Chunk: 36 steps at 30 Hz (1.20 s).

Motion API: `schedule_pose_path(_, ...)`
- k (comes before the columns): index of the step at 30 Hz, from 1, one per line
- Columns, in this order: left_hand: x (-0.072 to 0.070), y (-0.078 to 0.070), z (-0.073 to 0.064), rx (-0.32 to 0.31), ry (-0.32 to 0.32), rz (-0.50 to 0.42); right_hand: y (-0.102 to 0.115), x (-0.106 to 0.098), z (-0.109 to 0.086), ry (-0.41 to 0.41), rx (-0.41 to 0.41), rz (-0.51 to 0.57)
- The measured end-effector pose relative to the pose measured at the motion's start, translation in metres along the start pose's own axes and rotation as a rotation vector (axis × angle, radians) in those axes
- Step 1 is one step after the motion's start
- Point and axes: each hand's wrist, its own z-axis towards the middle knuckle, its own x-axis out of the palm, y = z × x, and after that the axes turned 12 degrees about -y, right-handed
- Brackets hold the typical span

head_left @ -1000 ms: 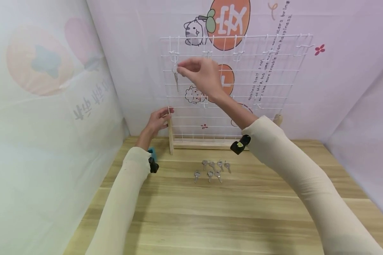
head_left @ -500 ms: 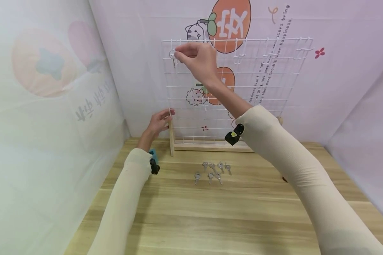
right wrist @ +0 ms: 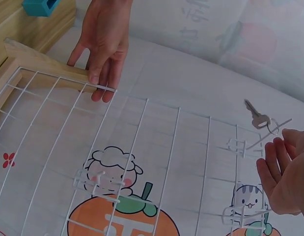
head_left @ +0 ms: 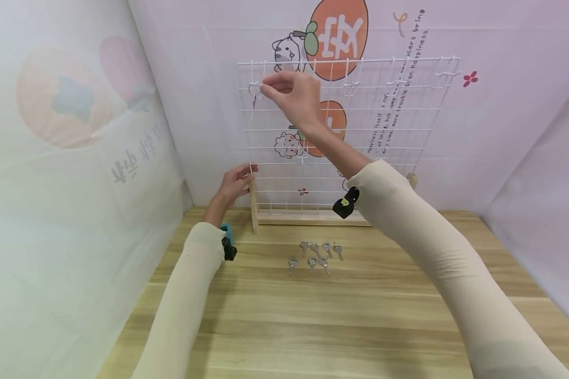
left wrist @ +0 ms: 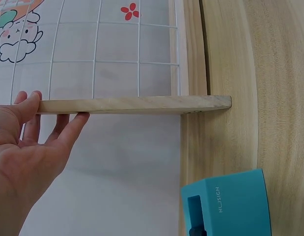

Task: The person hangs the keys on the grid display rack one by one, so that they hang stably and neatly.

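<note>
A white wire grid rack [head_left: 341,109] stands upright on wooden supports. At its upper left my right hand [head_left: 296,97] pinches the edge of a small metal key ring [head_left: 254,89], from which a key [right wrist: 258,117] hangs. In the right wrist view the ring overlaps the prong of a white wire hook [right wrist: 255,143]; it looks to be round the prong. Lower down, my left hand [left wrist: 31,152] holds the top end of the rack's left wooden leg [left wrist: 127,105], thumb on one side and fingers on the other.
Several loose keys [head_left: 313,261] lie on the wooden table [head_left: 284,326] in front of the rack. A teal box [left wrist: 235,204] sits beside the left leg. More white hooks [head_left: 352,85] line the grid's top. Printed cloth walls [head_left: 76,210] enclose the table.
My right hand has risen with the key ring from below the upper-left hook to the hook's level, then shifted slightly down. My left hand has stayed on the rack's leg.
</note>
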Motion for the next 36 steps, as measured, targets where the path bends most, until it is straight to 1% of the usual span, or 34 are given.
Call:
schedule_pose_path(2,0.0,0.001,0.001,0.0,0.002,0.002,-0.003,-0.004,-0.002,0.005,0.013,-0.007)
schedule_pose_path(8,-0.001,0.002,0.002,-0.024,0.008,0.016,-0.016,-0.018,-0.015,0.047,-0.003,-0.022)
schedule_pose_path(14,-0.006,0.004,0.003,-0.032,0.006,0.045,-0.03,-0.028,-0.032,0.106,-0.001,-0.023)
schedule_pose_path(21,-0.013,0.007,0.003,-0.021,0.049,0.059,-0.05,-0.039,-0.051,0.148,-0.034,-0.015)
schedule_pose_path(25,-0.014,0.007,0.004,-0.011,0.073,0.056,-0.063,-0.045,-0.065,0.201,-0.029,-0.005)
schedule_pose_path(30,-0.012,0.004,0.004,-0.008,0.089,0.066,-0.082,-0.051,-0.085,0.266,-0.02,-0.018)
schedule_pose_path(36,-0.006,-0.007,0.0,-0.027,0.111,0.047,-0.105,-0.059,-0.108,0.313,0.023,-0.082)
